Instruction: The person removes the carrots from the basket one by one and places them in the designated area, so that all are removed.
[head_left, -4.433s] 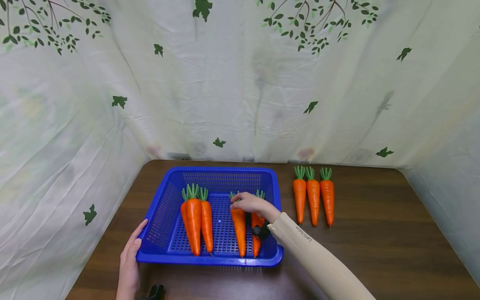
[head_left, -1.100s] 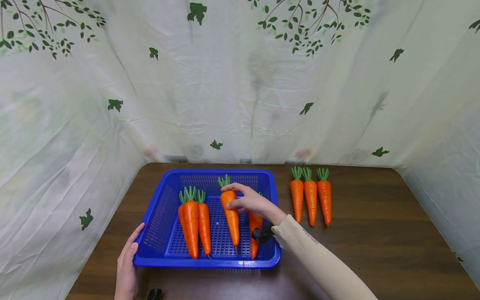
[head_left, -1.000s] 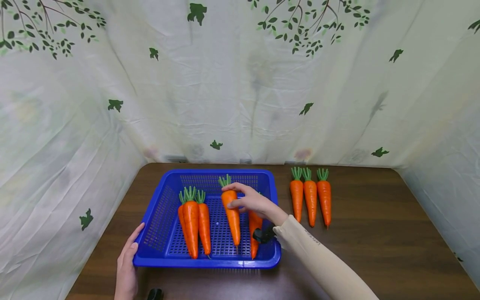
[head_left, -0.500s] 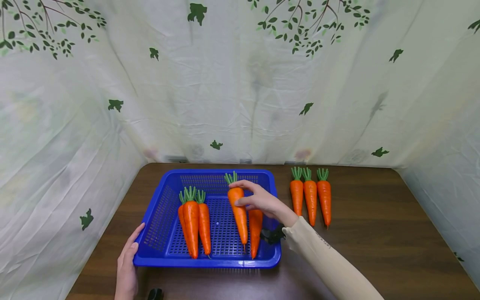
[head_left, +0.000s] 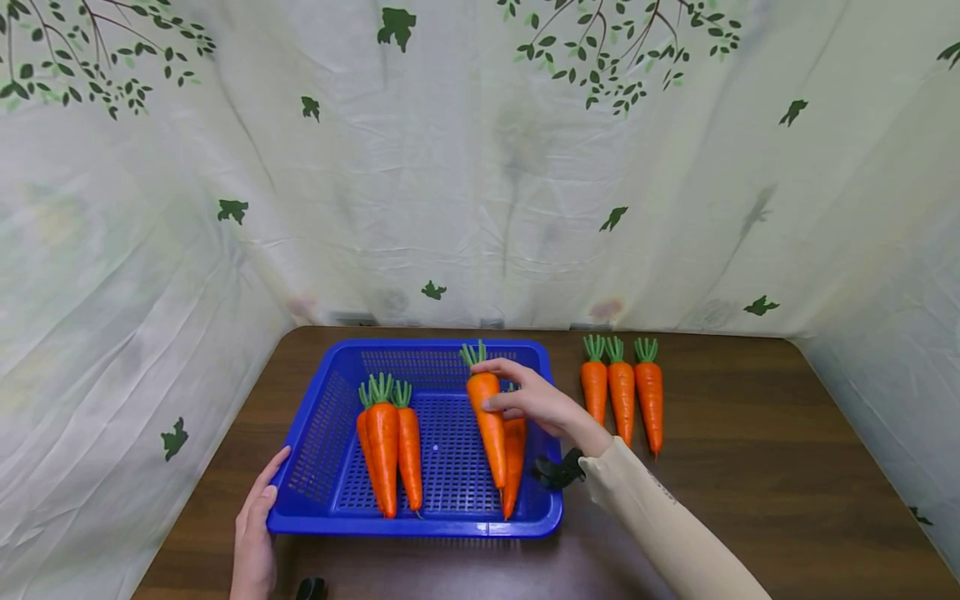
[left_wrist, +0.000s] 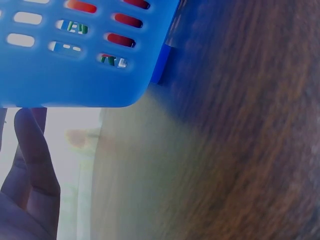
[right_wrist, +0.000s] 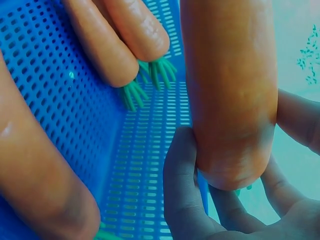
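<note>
right hand (head_left: 536,402): pinches carrot (head_left: 489,433) | left hand (head_left: 257,527): straight fingers touching blue basket (head_left: 405,527) | sleeve lettering (head_left: 662,486): too small to read

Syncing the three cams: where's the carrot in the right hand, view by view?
Head: held carrot just right of centre, lower half, in the right hand.
Left wrist: can't be picked out; red-orange patches through the slots could be any carrot.
Right wrist: held carrot right of centre, running down from the top edge, between fingers.
Shared landmark: blue basket.
</note>
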